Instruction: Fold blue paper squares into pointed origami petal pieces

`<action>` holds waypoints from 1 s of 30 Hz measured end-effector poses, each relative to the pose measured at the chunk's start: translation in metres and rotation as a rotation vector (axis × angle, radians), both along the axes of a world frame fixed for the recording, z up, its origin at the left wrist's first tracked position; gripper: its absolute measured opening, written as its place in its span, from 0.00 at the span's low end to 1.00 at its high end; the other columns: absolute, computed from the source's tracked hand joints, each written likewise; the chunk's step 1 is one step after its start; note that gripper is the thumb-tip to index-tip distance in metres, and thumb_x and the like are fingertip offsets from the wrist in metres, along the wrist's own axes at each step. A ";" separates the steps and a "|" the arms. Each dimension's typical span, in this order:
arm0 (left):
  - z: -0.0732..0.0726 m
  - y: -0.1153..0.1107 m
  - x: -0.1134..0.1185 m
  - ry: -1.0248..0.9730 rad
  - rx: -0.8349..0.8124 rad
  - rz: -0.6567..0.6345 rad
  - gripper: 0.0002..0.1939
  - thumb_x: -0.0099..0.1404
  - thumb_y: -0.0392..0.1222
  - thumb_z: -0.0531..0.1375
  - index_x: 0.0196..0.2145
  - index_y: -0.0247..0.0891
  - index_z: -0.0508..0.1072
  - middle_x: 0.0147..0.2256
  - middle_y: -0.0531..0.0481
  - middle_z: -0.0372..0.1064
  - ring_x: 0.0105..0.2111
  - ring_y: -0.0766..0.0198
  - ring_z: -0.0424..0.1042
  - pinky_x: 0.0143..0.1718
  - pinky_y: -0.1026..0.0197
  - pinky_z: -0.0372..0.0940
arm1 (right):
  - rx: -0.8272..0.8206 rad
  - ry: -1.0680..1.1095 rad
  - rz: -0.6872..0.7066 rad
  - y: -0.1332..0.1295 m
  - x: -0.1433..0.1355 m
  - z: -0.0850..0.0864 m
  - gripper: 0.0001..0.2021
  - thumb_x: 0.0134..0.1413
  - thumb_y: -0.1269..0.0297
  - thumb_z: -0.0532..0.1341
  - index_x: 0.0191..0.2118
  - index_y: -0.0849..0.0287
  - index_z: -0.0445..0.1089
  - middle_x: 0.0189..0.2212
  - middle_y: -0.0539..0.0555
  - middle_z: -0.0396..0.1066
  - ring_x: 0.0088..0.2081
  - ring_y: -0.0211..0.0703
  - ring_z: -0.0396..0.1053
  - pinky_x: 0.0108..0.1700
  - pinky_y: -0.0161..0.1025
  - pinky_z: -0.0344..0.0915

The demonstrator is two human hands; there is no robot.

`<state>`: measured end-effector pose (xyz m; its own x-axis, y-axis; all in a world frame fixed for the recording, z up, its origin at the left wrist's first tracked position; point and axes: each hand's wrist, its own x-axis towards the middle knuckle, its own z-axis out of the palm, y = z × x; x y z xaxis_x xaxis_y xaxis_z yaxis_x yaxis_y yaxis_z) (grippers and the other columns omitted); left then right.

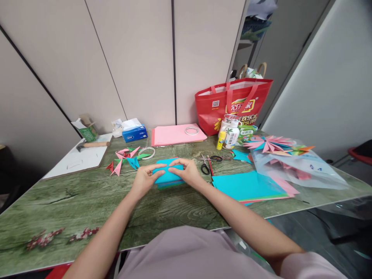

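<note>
A small blue paper sheet (167, 176) is pinched between both hands over a stack of colored paper near the table's middle. My left hand (145, 178) grips its left side, thumb and fingers closed on the edge. On the opposite side my right hand (188, 172) pinches it the same way, fingertips close to those of the left. Green and red edges of other sheets show beneath it. Left of the hands lie several folded paper pieces (123, 157) in pink, red, green and blue, beside a tape roll (147, 153).
Black-handled scissors (205, 166) and a blue paper stack (250, 186) lie to the right. Behind are pink sheets (174, 135), a tissue box (135, 133), a glue stick (221, 140) and a red bag (209, 112). A hammer (94, 144) rests on a white board (84, 161).
</note>
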<state>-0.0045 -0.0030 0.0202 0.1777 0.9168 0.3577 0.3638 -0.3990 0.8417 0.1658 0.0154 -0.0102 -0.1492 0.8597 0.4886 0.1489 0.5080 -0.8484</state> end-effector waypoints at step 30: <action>-0.003 -0.002 0.002 -0.036 0.081 0.151 0.10 0.49 0.42 0.62 0.31 0.38 0.77 0.22 0.54 0.72 0.13 0.73 0.47 0.14 0.67 0.44 | -0.630 0.367 0.296 -0.007 -0.004 0.003 0.21 0.24 0.65 0.69 0.33 0.61 0.67 0.23 0.47 0.71 0.22 0.38 0.69 0.28 0.38 0.71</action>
<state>-0.0029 -0.0049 0.0168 0.0255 0.9001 0.4349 0.3950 -0.4087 0.8227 0.1613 0.0080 -0.0072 -0.3386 0.9408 -0.0154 -0.2632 -0.1104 -0.9584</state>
